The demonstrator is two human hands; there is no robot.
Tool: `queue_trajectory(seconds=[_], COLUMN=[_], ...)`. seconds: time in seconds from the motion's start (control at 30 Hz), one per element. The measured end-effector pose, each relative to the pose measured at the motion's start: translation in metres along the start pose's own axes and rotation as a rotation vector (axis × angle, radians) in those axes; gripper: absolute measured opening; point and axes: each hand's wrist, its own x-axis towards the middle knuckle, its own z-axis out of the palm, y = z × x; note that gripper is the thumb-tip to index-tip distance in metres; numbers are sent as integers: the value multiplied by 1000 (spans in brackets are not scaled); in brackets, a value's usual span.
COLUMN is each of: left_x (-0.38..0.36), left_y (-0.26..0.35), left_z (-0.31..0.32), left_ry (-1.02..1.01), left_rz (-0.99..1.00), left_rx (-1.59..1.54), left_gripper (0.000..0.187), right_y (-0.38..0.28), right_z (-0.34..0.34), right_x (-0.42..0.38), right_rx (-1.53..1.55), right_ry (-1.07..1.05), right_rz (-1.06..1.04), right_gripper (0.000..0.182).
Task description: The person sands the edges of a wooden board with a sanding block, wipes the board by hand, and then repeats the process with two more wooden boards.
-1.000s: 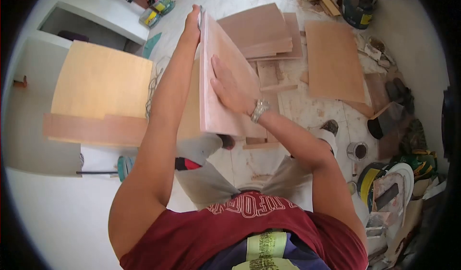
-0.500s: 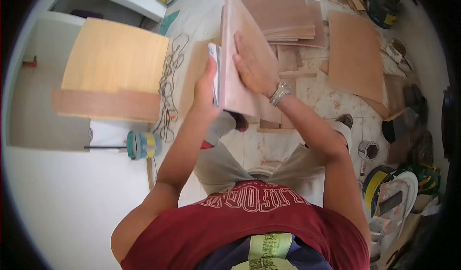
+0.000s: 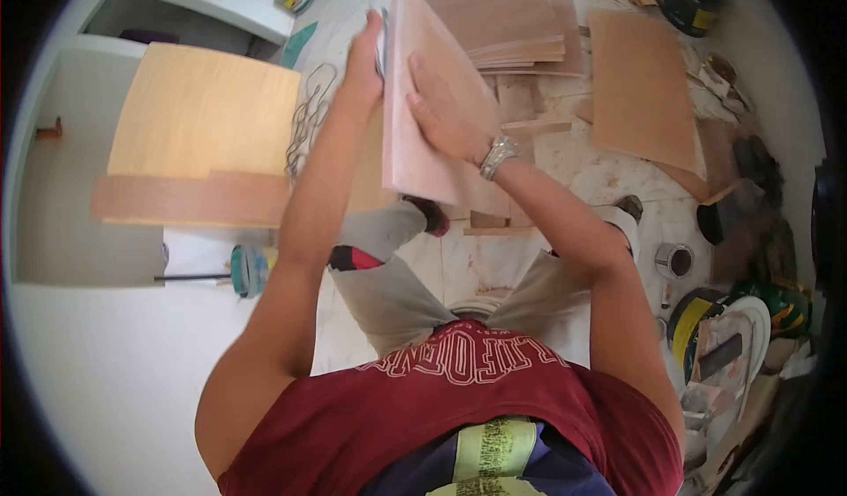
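Note:
A wooden panel [image 3: 441, 81] stands on edge in front of me, its pale narrow edge towards me. My right hand [image 3: 454, 130], with a metal band at the wrist, lies flat on its right face with fingers stretched out. On the other side, my left hand [image 3: 363, 63] is closed around a thin flat pale-and-grey block [image 3: 381, 41], perhaps a sanding block, held against the panel's left edge side. Most of the block is hidden behind the fingers and the panel.
Several stacked brown boards [image 3: 503, 19] lie behind the panel. Another board [image 3: 642, 90] rests to the right. At left are a yellowish board [image 3: 207, 112], a tangled cord [image 3: 304, 121] and a teal bucket [image 3: 249, 271]. An open can [image 3: 674, 260] and paint buckets [image 3: 697, 328] stand at right.
My left hand has slid upward and away along the panel with the block. The panel and my right hand have shifted slightly left in view.

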Motion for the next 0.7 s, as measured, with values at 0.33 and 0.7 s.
queue_trajectory(seconds=[0.33,0.7], left_x=[-190,174], left_y=[-3,-3], left_z=[10,-21], left_ry=[35,-50], left_rz=[-169,-20], left_rx=[-196,116], left_gripper=[58,53], right_y=[19,19], right_z=[11,11], right_x=[5,2], right_rx=[48,29], right_ry=[42,42], right_rz=[-82,-95], right_gripper=[66,67])
